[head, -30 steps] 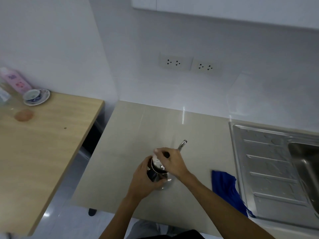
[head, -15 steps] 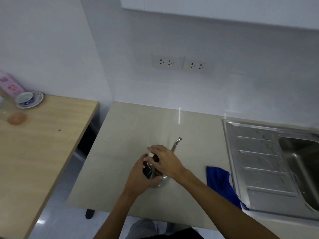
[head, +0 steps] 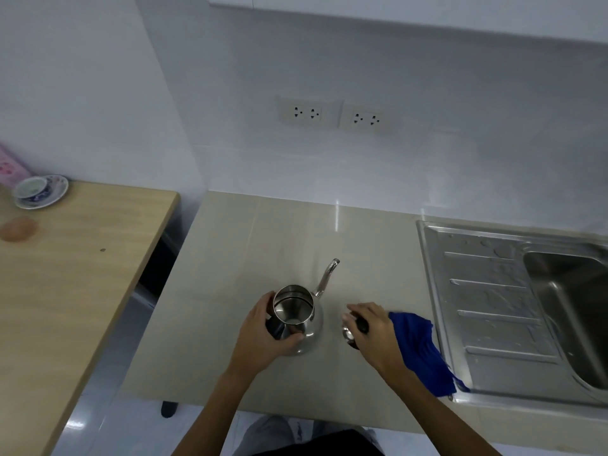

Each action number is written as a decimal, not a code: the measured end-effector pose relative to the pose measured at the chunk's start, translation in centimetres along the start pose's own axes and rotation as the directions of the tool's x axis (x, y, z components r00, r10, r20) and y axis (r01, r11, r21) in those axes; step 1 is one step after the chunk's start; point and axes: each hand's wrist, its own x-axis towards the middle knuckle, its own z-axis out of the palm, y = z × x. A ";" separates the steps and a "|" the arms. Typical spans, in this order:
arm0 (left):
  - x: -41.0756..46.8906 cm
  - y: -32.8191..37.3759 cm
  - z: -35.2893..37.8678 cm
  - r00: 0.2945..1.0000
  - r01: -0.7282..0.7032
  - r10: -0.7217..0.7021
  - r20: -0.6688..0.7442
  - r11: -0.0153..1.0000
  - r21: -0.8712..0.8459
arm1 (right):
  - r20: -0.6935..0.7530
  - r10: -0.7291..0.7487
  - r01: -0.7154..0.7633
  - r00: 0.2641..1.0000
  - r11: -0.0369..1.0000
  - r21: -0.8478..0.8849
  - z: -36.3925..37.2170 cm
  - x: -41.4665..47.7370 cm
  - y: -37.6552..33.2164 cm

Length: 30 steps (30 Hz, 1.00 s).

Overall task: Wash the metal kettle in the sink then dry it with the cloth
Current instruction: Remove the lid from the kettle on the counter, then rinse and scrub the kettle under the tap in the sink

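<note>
The metal kettle (head: 297,315) stands upright on the beige counter (head: 250,258), its top open and its thin spout pointing away. My left hand (head: 265,330) grips the kettle's body and dark handle from the left. My right hand (head: 371,327) holds the kettle's lid (head: 350,330) by its black knob, low over the counter to the right of the kettle. The blue cloth (head: 424,352) lies crumpled just right of that hand, against the sink's edge. The steel sink (head: 487,291) with its ribbed drainboard and basin fills the right side.
A wooden table (head: 65,274) stands to the left across a narrow gap, with a cup on a saucer (head: 39,190) and a pink box (head: 11,169) at its far end. Two wall sockets (head: 335,115) sit above the counter.
My right hand has lifted the lid off the kettle and carried it to the right, next to the cloth. The kettle's opening is now uncovered. My left hand stays on the kettle.
</note>
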 end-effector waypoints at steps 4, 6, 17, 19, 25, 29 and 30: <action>0.0 0.2 0.0 1.000 0.014 -0.014 0.003 1.000 -0.007 | 0.047 0.033 -0.022 0.998 0.978 -0.208 2.4 -2.7 4.0; 0.0 0.2 0.0 1.000 0.014 -0.014 0.003 1.000 0.000 | 0.049 0.034 -0.019 0.998 0.959 -0.283 3.2 -3.5 4.8; 0.0 0.6 0.0 1.000 0.015 -0.016 0.021 1.000 0.010 | 0.107 0.003 0.034 0.994 0.940 -0.340 5.4 -4.6 6.8; 0.0 0.7 0.0 0.999 0.018 -0.018 0.027 1.000 0.003 | 0.096 -0.042 0.074 0.994 0.932 -0.356 5.5 -4.6 7.0; 0.0 0.4 0.0 0.999 0.024 -0.024 0.023 1.000 0.005 | 0.115 -0.055 0.097 0.992 0.910 -0.403 5.9 -4.4 7.2; 0.0 0.6 -0.2 0.997 0.067 -0.065 0.049 0.997 -0.040 | 0.128 -0.002 0.052 0.992 0.920 -0.389 5.2 -3.1 5.8; -0.1 0.5 -0.3 0.995 0.083 -0.080 0.053 0.995 -0.056 | 0.095 0.023 0.012 0.995 0.936 -0.353 5.0 -2.5 5.2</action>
